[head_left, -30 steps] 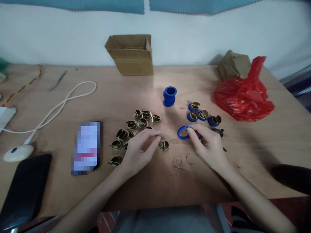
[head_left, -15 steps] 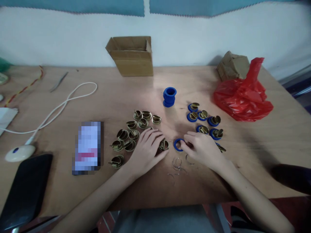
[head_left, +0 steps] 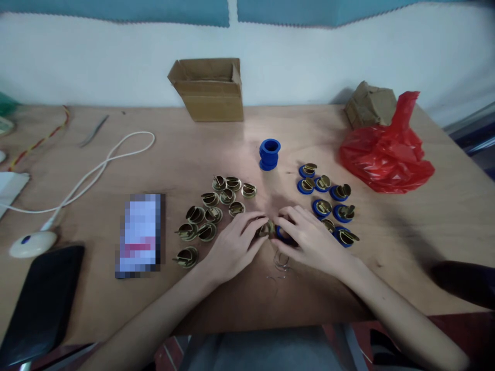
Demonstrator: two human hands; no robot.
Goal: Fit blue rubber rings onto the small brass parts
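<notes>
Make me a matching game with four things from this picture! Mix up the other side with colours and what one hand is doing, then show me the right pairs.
Things:
1. Right hand
2. Plastic bag
3. Stacked rings
4. Thin wire loops

Matches:
A. Silvery
B. Red
C. Partly covers a blue ring
D. Blue

Right pairs: 1-C, 2-B, 3-D, 4-A

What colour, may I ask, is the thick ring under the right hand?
The ring is blue; it shows partly hidden in the head view.
</notes>
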